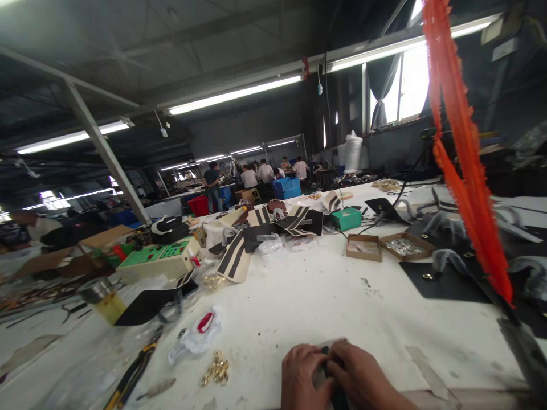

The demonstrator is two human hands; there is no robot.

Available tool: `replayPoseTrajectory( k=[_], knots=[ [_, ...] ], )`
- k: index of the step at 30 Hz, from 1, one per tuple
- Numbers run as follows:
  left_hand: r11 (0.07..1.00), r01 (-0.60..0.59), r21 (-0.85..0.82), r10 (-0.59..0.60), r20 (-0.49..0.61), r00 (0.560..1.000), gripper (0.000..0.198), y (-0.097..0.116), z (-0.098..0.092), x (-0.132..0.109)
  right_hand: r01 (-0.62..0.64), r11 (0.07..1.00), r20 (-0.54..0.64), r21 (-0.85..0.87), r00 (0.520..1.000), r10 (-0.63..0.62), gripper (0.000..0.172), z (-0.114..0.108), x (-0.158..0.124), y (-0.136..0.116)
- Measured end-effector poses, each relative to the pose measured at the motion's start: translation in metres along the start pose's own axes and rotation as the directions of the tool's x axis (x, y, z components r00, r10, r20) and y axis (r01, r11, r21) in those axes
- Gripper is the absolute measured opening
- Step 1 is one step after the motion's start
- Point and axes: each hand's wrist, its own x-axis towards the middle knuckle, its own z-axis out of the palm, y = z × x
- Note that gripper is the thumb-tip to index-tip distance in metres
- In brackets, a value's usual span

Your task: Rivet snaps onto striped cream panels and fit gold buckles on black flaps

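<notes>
Close together at the table's front edge, both my hands are curled over a small dark strip-like piece (338, 397). My left hand (302, 376) has its fingers bent around the piece from the left. From the other side my right hand (363, 373) pinches it, thumb and fingers closed. Most of the piece is hidden under the fingers, so its exact kind is unclear. To the left of my hands lies a small pile of gold metal clasps (217, 369). A red ring-like item (205, 323) rests on crumpled white wrapping (192, 341) farther left.
Yellow-and-black handled pliers (134, 370) lie at left, below a jar (102, 299) and a control box (160, 256). Striped pieces (235, 256) are heaped across the back. Two cardboard trays (363, 254) and black panels (444, 282) stand right. An orange-red strip (465, 171) hangs in front. People work far off.
</notes>
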Motion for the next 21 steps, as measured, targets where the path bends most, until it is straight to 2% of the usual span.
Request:
replayPoseTrajectory(
  k=[5, 7, 9, 11, 12, 13, 15, 17, 18, 19, 21],
  knots=[
    [0.998, 0.003, 0.065, -0.002, -0.014, 1.000, 0.042, 0.018, -0.012, 0.006, 0.078, 0.970, -0.054, 0.229, 0.996, -0.067, 0.017, -0.007, -0.002, 0.000],
    [0.996, 0.022, 0.084, -0.020, -0.017, 1.000, 0.039, 0.027, -0.017, 0.008, 0.132, 0.929, -0.133, 0.346, 0.987, -0.091, 0.023, -0.021, -0.016, 0.000],
    [0.996, 0.041, 0.082, -0.041, -0.002, 0.999, 0.037, 0.034, -0.020, 0.010, 0.191, 0.897, -0.281, 0.399, 0.957, -0.079, 0.027, -0.042, -0.042, 0.006],
    [0.997, 0.050, 0.054, -0.052, 0.036, 0.998, 0.033, 0.036, -0.021, 0.013, 0.238, 0.903, -0.488, 0.357, 0.872, -0.037, 0.026, -0.070, -0.079, 0.018],
    [0.998, 0.052, 0.034, -0.054, 0.055, 0.997, 0.031, 0.035, -0.020, 0.015, 0.229, 0.927, -0.598, 0.297, 0.801, -0.006, 0.026, -0.085, -0.098, 0.027],
    [0.998, 0.055, 0.013, -0.056, 0.074, 0.996, 0.028, 0.033, -0.018, 0.017, 0.175, 0.959, -0.693, 0.223, 0.720, 0.030, 0.028, -0.100, -0.116, 0.037],
    [0.998, 0.054, -0.025, -0.051, 0.114, 0.992, 0.024, 0.027, -0.013, 0.021, -0.018, 0.994, -0.824, 0.107, 0.558, 0.099, 0.039, -0.126, -0.145, 0.063],
    [0.997, 0.060, -0.043, -0.054, 0.136, 0.989, 0.023, 0.022, -0.009, 0.024, -0.227, 0.971, -0.873, 0.080, 0.453, 0.178, 0.058, -0.143, -0.163, 0.093],
    [0.997, 0.062, -0.045, -0.055, 0.143, 0.988, 0.023, 0.022, -0.008, 0.024, -0.301, 0.949, -0.873, 0.097, 0.432, 0.226, 0.069, -0.147, -0.167, 0.108],
    [0.997, 0.064, -0.042, -0.057, 0.146, 0.988, 0.023, 0.022, -0.008, 0.023, -0.359, 0.925, -0.857, 0.123, 0.432, 0.281, 0.079, -0.150, -0.167, 0.124],
    [0.998, 0.065, -0.025, -0.061, 0.149, 0.987, 0.024, 0.025, -0.009, 0.021, -0.440, 0.883, -0.801, 0.162, 0.464, 0.378, 0.092, -0.150, -0.159, 0.151]
  ],
)
